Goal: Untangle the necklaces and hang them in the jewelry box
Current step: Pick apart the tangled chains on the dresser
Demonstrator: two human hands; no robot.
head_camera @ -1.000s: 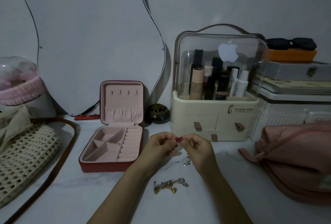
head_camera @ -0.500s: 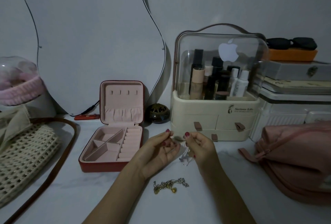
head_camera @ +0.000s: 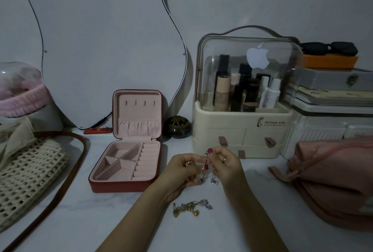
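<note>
Silver and thin, the chain [head_camera: 205, 168] is stretched between the two hands above the table [head_camera: 252, 221], probably so that its loops can be seen and pulled apart. A small clear pendant [head_camera: 215, 180] hangs from it below the right hand [head_camera: 226, 163]. This hand is raised a little higher and pinches the upper end with thumb and first finger. The left hand [head_camera: 181, 168] is turned palm up, its fingers curled around the lower part. Both forearms come in from the near edge and meet in the middle. A second tangle [head_camera: 190, 207], gold with some silver, lies on the table just in front of the wrists, waiting. The box [head_camera: 129, 157] stands open to the left, its lid upright, and the hooks [head_camera: 140, 102] in the lid carry nothing yet.
</note>
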